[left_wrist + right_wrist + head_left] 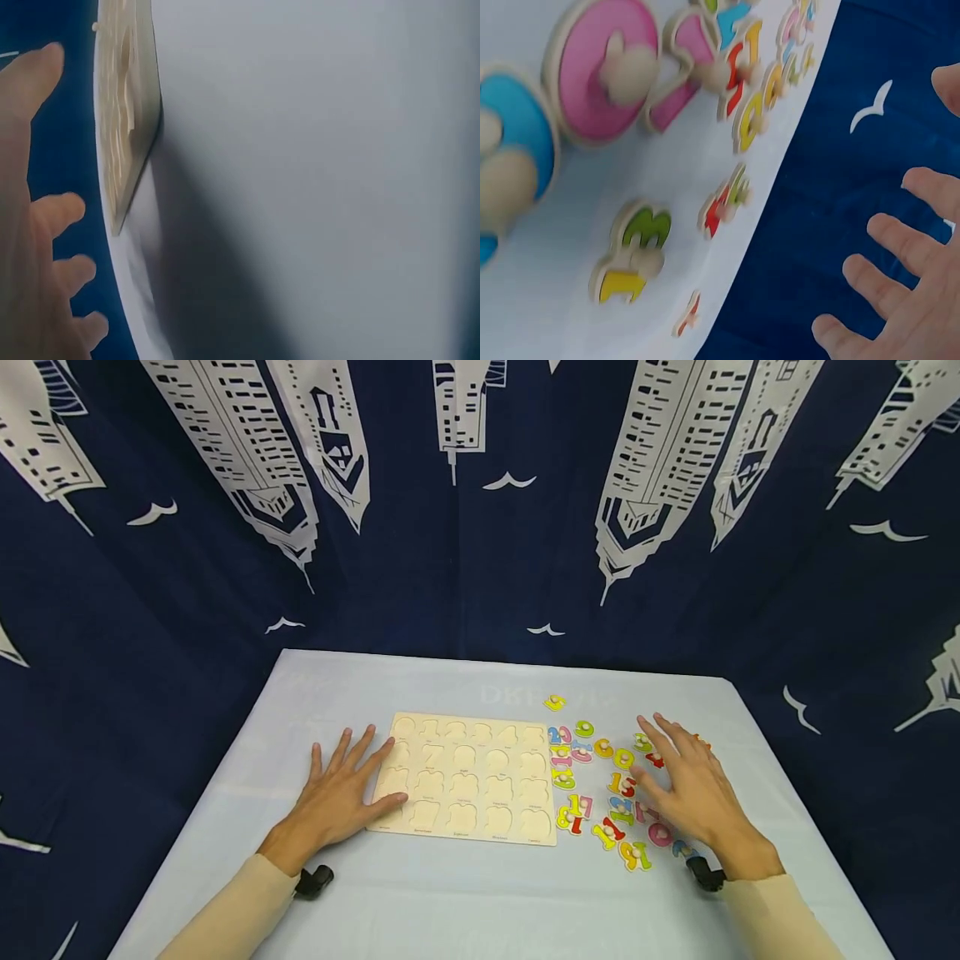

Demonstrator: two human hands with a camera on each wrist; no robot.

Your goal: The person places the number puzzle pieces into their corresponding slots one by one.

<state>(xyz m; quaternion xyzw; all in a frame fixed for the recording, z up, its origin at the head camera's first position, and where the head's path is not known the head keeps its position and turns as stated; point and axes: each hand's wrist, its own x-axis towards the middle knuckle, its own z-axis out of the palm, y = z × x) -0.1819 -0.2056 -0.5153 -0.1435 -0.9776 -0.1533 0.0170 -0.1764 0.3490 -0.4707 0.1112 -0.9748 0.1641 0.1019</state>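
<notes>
A pale wooden puzzle board [463, 783] with rows of shallow number-shaped recesses lies on the white table. My left hand [333, 797] is at its left edge, fingers spread, with thumb and index finger overlapping the board in the head view. In the left wrist view the fingertips appear raised, and the hand [34, 247] holds nothing. To the board's right lie scattered number pieces with wooden knobs, among them a pink piece [577, 82] and a green-and-yellow piece [646, 227]. Over their right side my right hand [697, 789] hovers with loosely extended fingers, holding nothing and partly hiding several pieces.
The white table [450, 902] ends at a dark blue curtain [457, 568] printed with white buildings and birds. One yellow number piece [555, 702] lies apart, beyond the board's far right corner. A dark wrist camera [315, 882] sits under the left wrist, another [707, 874] under the right.
</notes>
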